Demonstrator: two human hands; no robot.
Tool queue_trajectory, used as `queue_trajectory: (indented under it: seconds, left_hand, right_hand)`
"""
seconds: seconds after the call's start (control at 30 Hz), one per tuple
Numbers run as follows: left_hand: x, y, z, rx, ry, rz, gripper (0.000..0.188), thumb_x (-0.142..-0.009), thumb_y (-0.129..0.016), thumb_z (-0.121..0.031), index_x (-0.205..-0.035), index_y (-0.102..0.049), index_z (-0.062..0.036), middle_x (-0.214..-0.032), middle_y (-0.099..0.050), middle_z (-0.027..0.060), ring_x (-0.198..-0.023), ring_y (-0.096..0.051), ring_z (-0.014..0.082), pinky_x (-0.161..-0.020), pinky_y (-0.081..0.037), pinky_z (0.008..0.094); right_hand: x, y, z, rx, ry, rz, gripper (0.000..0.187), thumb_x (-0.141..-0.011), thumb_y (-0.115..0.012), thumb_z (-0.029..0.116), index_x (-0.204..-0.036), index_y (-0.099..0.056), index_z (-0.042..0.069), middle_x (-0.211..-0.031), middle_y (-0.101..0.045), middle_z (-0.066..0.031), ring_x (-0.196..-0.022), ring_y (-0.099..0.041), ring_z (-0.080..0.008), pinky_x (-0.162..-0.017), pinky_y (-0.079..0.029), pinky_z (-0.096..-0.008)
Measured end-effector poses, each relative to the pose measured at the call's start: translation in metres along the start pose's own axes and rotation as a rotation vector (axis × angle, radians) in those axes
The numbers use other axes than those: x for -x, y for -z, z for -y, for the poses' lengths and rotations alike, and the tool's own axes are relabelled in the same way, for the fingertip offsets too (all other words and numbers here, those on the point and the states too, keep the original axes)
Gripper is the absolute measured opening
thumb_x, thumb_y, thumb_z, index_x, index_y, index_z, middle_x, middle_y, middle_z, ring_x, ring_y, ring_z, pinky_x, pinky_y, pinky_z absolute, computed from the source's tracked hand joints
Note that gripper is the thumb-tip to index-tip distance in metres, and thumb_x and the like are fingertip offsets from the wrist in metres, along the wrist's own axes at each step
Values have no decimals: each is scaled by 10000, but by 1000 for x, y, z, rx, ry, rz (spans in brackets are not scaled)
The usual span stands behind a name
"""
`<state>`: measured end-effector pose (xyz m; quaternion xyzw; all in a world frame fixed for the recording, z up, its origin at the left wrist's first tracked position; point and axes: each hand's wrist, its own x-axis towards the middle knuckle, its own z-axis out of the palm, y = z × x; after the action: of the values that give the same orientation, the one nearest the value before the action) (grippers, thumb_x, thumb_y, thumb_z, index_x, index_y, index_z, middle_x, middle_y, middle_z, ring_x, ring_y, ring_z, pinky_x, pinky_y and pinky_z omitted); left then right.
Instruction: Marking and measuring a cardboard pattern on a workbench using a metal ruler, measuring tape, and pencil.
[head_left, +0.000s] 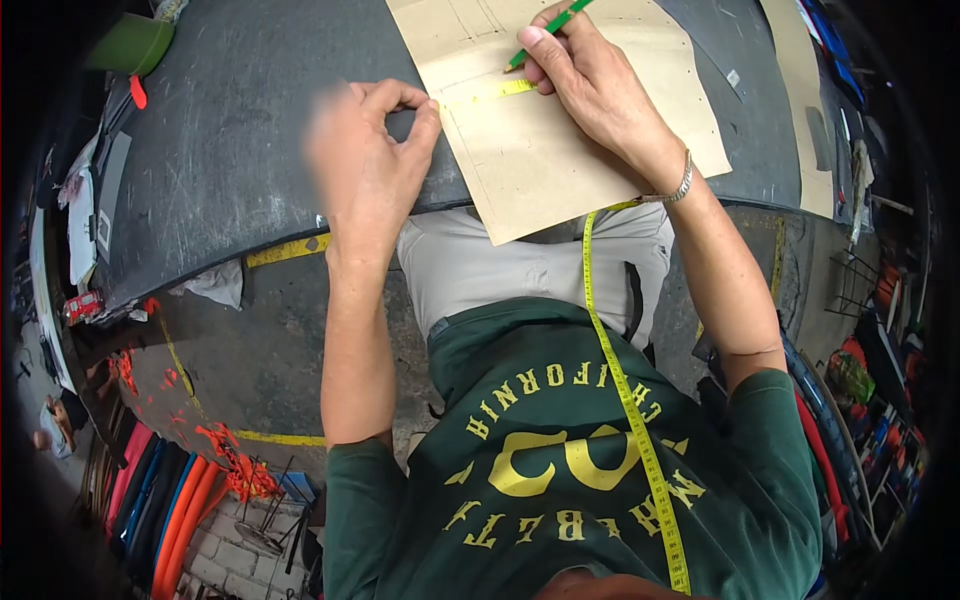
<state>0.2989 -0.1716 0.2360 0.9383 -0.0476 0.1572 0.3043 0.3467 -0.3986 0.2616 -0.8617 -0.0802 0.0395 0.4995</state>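
Observation:
A sheet of brown pattern paper (610, 160) with thin pencil lines lies on the dark tabletop, its near corner jutting past the table's edge. Across it runs a yellow tape measure (490, 92). My left hand (375, 165) pinches the tape's end between thumb and forefinger at the paper's left edge. In my right hand (605, 95) is a green pencil (550, 33), its tip just above the tape, close to the paper. The same hand's curled fingers press the tape down. From beneath my right wrist, the rest of the tape hangs over my lap and shirt.
The dark table (240, 150) has a curved front edge. A green container (135, 45) stands at its far left, a brown paper strip (800, 100) at the right. Colourful rolls (180, 525) lean at lower left. Another person (57, 425) is at the far left.

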Motion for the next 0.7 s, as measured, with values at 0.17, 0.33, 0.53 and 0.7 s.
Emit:
queue_trajectory:
  seconds: [0.17,0.33,0.53,0.7]
  left_hand:
    - [-3,-6,2,68,22,-53,132,-854,-800,-259,-888,-778,-134,-881,-688,17,-878,-602,232,-883,-431,424]
    - [-2,-5,-1,45,60,-52,128,-849,-806,-263,-886,-780,-143,-879,-688,7,-889,-598,229,-882,-429,420]
    - [-2,-4,-5,65,95,-44,115,-848,-809,-254,-878,-779,-146,-887,-677,0,-883,-588,220,-887,-419,413]
    - [0,-1,-5,74,131,-26,107,-845,-806,-241,-869,-776,-141,-878,-657,1,-863,-570,219,-870,-412,410]
  right_hand:
    - [-10,-3,-11,90,95,-18,308,-1093,-536,268,-1141,-557,-36,-833,-685,-185,-763,-687,-296,-703,-542,-403]
    - [-13,1,-6,92,67,14,299,-1090,-538,257,-1160,-557,-34,-842,-683,-183,-764,-681,-294,-705,-542,-399]
    - [-8,2,-5,-2,131,-5,267,-1088,-543,235,-1131,-575,-26,-834,-677,-162,-767,-672,-265,-705,-538,-379]
    - [-6,3,-3,17,71,24,229,-1085,-552,216,-1107,-572,-11,-819,-670,-126,-731,-649,-214,-675,-521,-348]
